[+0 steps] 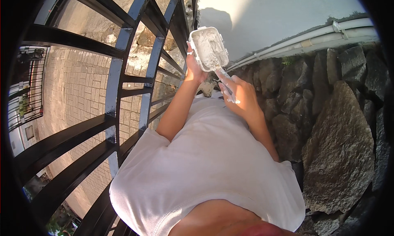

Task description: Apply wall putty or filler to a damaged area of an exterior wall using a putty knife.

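Note:
My left hand grips a white plastic tub from its left side and tilts it toward me. Thick white paste coats the inside of the tub. In my right hand, closed with smears of paste on the fingers, is a paste-covered spreading tool. The tool's far end reaches the tub's near edge, at the paste; its exact blade shape is hidden. White paste also marks the fingers of my left hand.
A black metal railing runs close along my left, with brick paving beyond it. To the right rises a rough stone wall. White pipes run along the foot of a pale smooth wall ahead.

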`<state>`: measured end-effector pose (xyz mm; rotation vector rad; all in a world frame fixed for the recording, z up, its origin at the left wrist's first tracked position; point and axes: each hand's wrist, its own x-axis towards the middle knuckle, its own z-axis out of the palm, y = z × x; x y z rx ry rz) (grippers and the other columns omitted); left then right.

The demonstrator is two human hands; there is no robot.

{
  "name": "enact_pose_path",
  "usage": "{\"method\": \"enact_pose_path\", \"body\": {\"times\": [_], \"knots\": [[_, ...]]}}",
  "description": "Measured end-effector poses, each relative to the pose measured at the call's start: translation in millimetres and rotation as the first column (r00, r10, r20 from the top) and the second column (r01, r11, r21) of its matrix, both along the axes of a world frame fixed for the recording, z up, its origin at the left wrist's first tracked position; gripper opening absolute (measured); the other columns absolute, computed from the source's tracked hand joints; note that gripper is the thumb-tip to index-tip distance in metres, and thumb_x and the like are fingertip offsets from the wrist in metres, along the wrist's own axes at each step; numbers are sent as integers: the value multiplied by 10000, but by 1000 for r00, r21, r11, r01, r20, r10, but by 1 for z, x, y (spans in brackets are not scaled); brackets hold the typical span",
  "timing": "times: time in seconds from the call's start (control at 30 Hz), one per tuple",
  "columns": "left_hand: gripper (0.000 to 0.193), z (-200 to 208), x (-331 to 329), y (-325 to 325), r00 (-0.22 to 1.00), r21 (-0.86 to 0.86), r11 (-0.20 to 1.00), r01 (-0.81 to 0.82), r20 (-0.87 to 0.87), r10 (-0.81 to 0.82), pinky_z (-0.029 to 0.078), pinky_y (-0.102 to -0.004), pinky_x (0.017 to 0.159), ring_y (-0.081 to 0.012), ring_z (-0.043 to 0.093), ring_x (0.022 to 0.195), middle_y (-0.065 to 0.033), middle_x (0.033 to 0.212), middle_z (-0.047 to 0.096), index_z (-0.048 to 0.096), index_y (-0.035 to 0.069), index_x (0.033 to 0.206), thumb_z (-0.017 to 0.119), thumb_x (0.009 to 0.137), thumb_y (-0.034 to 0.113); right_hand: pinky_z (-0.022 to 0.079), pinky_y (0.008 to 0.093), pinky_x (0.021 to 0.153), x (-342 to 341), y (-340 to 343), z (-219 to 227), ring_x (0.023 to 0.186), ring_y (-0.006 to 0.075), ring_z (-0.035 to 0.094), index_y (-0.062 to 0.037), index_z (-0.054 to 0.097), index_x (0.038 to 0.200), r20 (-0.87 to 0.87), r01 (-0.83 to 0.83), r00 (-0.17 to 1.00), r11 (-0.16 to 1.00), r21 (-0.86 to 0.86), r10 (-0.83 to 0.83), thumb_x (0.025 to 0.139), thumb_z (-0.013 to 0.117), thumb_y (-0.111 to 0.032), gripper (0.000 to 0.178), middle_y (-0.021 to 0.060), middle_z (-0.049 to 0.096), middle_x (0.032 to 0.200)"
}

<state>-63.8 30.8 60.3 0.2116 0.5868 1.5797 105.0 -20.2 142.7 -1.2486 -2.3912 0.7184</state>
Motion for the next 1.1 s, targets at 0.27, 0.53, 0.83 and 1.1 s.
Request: {"method": "enact_pose_path", "body": {"times": [0.27,0.53,0.83,1.1], "knots": [[774,-2,-10,10,993,-28,995,95,-68,-97,462,-487,1028,-319,553,1224,-154,1375,523,374,79,1465,207,983,661,472,459,572,10,1,37,600,362,600,-54,627,1253,100,-85,990,987,-133,99,778,624,-88,476,186,608,655],[767,-11,-22,19,999,14,999,47,8,-47,443,-543,1039,-348,529,1254,-158,1382,517,360,85,1468,230,979,662,452,396,582,27,-1,54,589,357,555,-68,655,1221,74,-59,994,979,-193,74,843,622,-48,381,171,622,715],[712,-37,-20,13,990,-56,994,-96,97,101,375,-455,1095,-298,486,1291,-91,1425,495,403,125,1456,248,993,643,404,262,538,36,11,37,564,90,463,48,603,1016,-436,-102,755,569,-816,-490,1044,465,-266,345,14,567,737],[740,-14,-12,11,988,56,987,-148,46,145,396,-495,1077,-315,486,1289,-98,1432,480,377,129,1467,226,980,665,315,229,499,16,-7,-34,576,32,397,5,637,884,-321,114,811,671,-733,-489,1022,534,-279,332,-49,481,648]]}}
